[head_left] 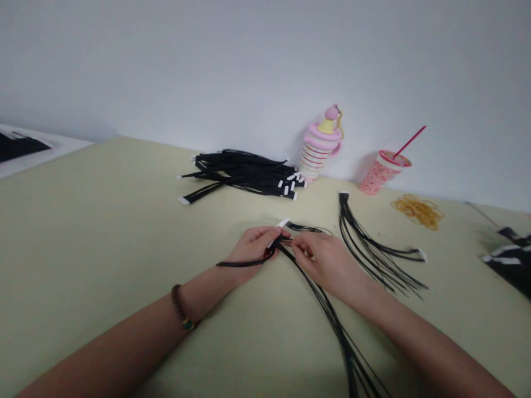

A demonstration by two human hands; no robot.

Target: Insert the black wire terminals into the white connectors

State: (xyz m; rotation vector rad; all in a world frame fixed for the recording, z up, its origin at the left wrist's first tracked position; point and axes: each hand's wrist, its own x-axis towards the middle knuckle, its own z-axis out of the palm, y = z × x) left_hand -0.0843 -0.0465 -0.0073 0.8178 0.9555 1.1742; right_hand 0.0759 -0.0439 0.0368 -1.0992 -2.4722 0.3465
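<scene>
My left hand (259,246) is closed on the white connector (282,223) of a black wire harness (332,315), near the middle of the table. One black strand loops back over the left wrist, while the other wires trail toward the lower right. Close beside it, my right hand (321,257) pinches thin wires near the connector between thumb and fingertips. The exact spot of that pinch is partly hidden. A few black wires also show behind the right fingers.
Behind my hands lies a pile of black wire harnesses (244,174) with white connectors. A pink striped cup (316,155), a pink tumbler with straw (379,172) and yellow rubber bands (418,211) stand or lie near the wall. Another harness (365,237) is spread at right.
</scene>
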